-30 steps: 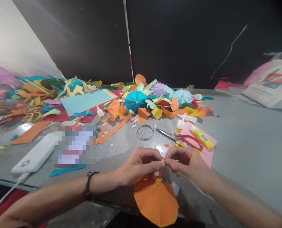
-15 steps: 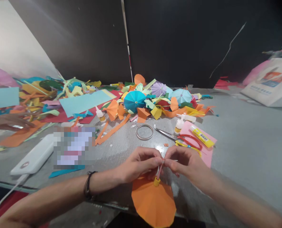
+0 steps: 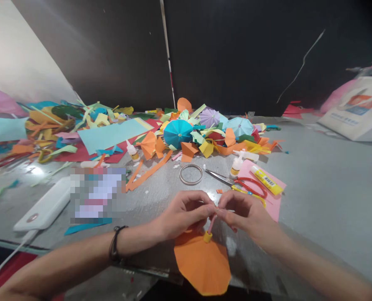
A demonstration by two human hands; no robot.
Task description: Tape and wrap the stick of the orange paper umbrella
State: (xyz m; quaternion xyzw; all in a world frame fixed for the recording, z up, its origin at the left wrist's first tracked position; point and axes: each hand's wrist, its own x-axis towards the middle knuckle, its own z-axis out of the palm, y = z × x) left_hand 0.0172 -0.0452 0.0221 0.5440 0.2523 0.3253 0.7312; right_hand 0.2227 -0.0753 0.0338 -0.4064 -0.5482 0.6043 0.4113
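I am pinching the top end of the pink stem (image 3: 211, 223) from 2 sides. My left grip (image 3: 186, 213) is closing on it from 9 o'clock and my right grip (image 3: 245, 215) from 3 o'clock, so both are clenched on that 1 thin stick with the fingertips nearly meeting. Holding it this high is letting the orange paper umbrella (image 3: 203, 263) hang toward 6 o'clock, canopy side facing me, at the near edge of the desk (image 3: 324, 188). A yellow collar (image 3: 207, 237) is sitting where the stem is entering the canopy. My fingertips are covering the stem's tip, so I cannot tell whether anything small is pressed between them.

Just beyond my right grip, at 1 o'clock, the red-handled scissors (image 3: 250, 186) are lying on a pink sheet (image 3: 275, 207) beside a yellow glue stick (image 3: 267, 180), with a small glue bottle (image 3: 236, 165) standing near them. A tape ring (image 3: 191, 174) is lying flat at 12 o'clock. Farther out at 12 o'clock a heap of cut paper is spreading across the desk, a teal umbrella (image 3: 177, 133) among it. A white power bank (image 3: 44, 207) is resting well apart at 9 o'clock.

Nothing is crowding the space between my grips and the desk edge. The scissor blades are pointing toward 9 o'clock, close to my knuckles.
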